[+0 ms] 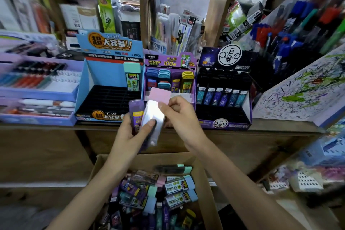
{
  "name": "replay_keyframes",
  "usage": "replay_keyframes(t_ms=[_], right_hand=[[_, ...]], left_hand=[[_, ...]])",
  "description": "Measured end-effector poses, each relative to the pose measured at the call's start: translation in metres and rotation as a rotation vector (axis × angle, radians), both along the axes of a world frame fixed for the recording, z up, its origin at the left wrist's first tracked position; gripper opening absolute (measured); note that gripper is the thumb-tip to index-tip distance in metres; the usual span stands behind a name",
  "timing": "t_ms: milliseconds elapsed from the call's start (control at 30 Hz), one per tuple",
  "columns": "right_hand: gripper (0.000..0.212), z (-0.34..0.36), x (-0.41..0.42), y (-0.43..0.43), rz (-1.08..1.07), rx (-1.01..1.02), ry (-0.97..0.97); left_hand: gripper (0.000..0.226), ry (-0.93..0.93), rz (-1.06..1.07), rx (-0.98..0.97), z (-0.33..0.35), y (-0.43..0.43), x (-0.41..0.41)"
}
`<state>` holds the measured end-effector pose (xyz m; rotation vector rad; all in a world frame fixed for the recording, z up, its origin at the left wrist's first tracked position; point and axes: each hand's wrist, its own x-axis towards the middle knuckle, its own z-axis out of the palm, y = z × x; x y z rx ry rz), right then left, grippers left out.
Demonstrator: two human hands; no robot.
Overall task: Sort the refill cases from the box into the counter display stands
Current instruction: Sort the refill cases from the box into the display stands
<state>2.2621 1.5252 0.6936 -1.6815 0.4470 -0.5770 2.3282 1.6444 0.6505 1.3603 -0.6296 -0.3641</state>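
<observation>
My left hand [133,129] holds two refill cases upright: a purple case [136,115] and a pink-capped case [155,112] with a glare on its face. My right hand [179,114] pinches the pink cap from the right. Both hands hover in front of the middle purple display stand [169,59], which holds several cases with blue, teal, purple and yellow caps. The blue display stand [104,73] to its left holds one teal-capped case [132,78]. The dark stand [224,87] on the right carries a row of blue cases. Below, the cardboard box [207,192] is full of mixed refill cases.
All three stands sit on a wooden counter [280,125]. Lilac pen trays [37,87] lie at the left, a slanted scribbled test pad [302,91] at the right. Shelves of pens and packaged stationery crowd the back.
</observation>
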Motion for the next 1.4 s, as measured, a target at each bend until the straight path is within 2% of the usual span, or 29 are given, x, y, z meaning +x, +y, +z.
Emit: replay_keyframes(t_ms=[133, 233, 300, 367, 433, 533, 667, 733, 867, 967, 1067, 1167, 1300, 1400], right_hand=[[0.009, 0.003, 0.008, 0.011, -0.059, -0.213, -0.052], [0.011, 0.004, 0.012, 0.019, -0.085, -0.414, -0.020], [0.016, 0.005, 0.015, 0.024, -0.056, -0.461, -0.002], [0.025, 0.006, 0.018, 0.026, 0.023, -0.451, 0.014], [0.028, 0.007, 0.021, 0.027, 0.086, -0.379, 0.025], [0.020, 0.009, 0.027, 0.021, 0.079, -0.210, 0.020], [0.024, 0.021, 0.042, 0.009, 0.125, -0.075, 0.060], [0.031, 0.030, 0.049, 0.007, 0.171, -0.098, 0.105], [0.015, 0.051, 0.070, 0.012, 0.314, -0.371, 0.228], [0.014, 0.075, 0.095, 0.008, 0.283, -0.476, 0.172], [0.015, 0.099, 0.127, -0.004, 0.142, -0.545, 0.046], [0.016, 0.099, 0.158, -0.010, 0.041, -0.750, -0.016], [0.018, 0.076, 0.186, -0.012, 0.114, -1.004, 0.004], [0.019, 0.063, 0.191, -0.016, 0.185, -1.077, 0.024]], left_hand=[[0.038, -0.138, 0.050, 0.062, 0.003, 0.009, 0.008], [0.064, -0.202, -0.074, 0.188, 0.000, 0.014, 0.008], [0.061, -0.206, -0.156, 0.195, -0.001, 0.017, 0.008], [0.036, -0.186, -0.191, 0.126, -0.002, 0.021, 0.009], [0.021, -0.066, -0.150, 0.074, -0.003, 0.026, 0.011], [0.022, 0.168, -0.168, -0.026, -0.003, 0.033, 0.013], [0.035, 0.271, -0.204, -0.120, 0.002, 0.041, 0.024], [0.034, 0.256, -0.197, -0.126, 0.001, 0.045, 0.032], [0.023, 0.078, -0.136, -0.020, 0.002, 0.058, 0.048], [0.013, -0.119, -0.010, 0.106, 0.002, 0.069, 0.068], [0.017, -0.084, 0.102, 0.066, -0.002, 0.084, 0.086], [0.019, -0.062, 0.181, 0.053, -0.011, 0.098, 0.096], [0.020, 0.012, 0.232, 0.034, -0.021, 0.111, 0.103], [0.022, -0.006, 0.234, 0.032, -0.025, 0.117, 0.105]])
